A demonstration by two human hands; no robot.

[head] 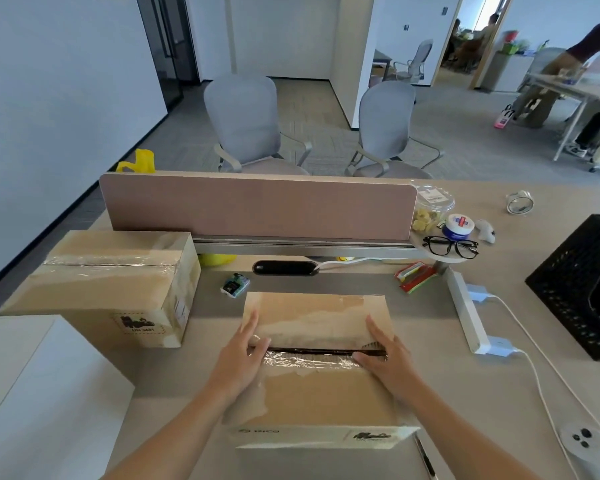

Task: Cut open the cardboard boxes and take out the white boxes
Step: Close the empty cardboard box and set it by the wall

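The cardboard box [319,393] is slit at the seam; its 2 flaps are judged stiff. The left hand [243,355] and right hand [383,358] are laid flat at the seam ends, nothing gripped. Hold advised: cut flap edges.

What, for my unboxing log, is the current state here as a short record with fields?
front cardboard box: tape seam cut, flaps parted by a dark gap
left hand: fingers straight, resting on the seam's left end
right hand: fingers straight, resting on the seam's right end
second cardboard box: at left, tape intact
contents: hidden
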